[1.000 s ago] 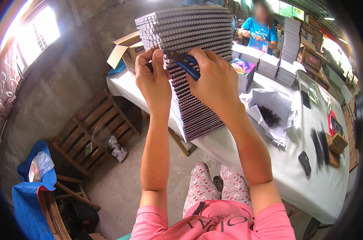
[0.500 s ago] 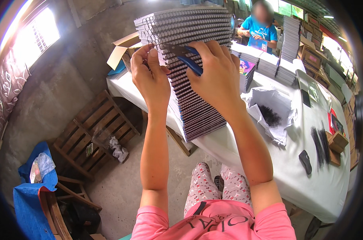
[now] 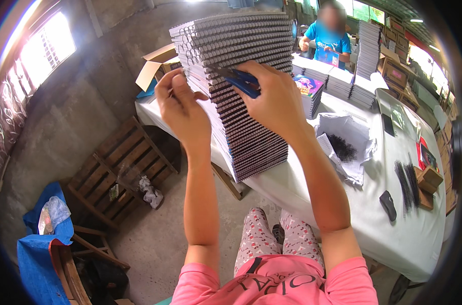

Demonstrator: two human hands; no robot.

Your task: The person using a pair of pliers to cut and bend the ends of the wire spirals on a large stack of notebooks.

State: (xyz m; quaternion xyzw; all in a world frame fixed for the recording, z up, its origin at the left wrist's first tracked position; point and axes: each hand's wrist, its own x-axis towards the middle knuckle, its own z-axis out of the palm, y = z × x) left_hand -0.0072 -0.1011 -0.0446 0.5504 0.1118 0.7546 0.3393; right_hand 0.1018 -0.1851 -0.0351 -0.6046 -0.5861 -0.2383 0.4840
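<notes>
In front of me a tall stack of spiral-bound notebooks [image 3: 251, 122] with black coil spines rises from the table. Loose coil ends curl out at its upper left corner. My right hand [image 3: 274, 99] is wrapped round blue-handled pliers [image 3: 243, 82], whose dark jaws lie against the coil edge, partly up the stack. Just left of that corner is my left hand [image 3: 185, 109], thumb and forefinger drawn together and the other fingers curled. Whatever may be between those fingertips is too small to make out.
On the white-covered table [image 3: 343, 203] stand a paper-lined bin [image 3: 366, 132] of black coil scraps, a black handheld tool [image 3: 388, 205], loose black coils [image 3: 407, 185] and wooden blocks [image 3: 428, 180]. More notebook stacks [image 3: 338, 84] stand behind, near a person in blue [image 3: 325, 43]. A wooden pallet [image 3: 124, 168] leans left.
My left hand has moved down and left, away from the stack's corner. The pliers have shifted slightly lower along the coil edge. The person behind has moved their arm.
</notes>
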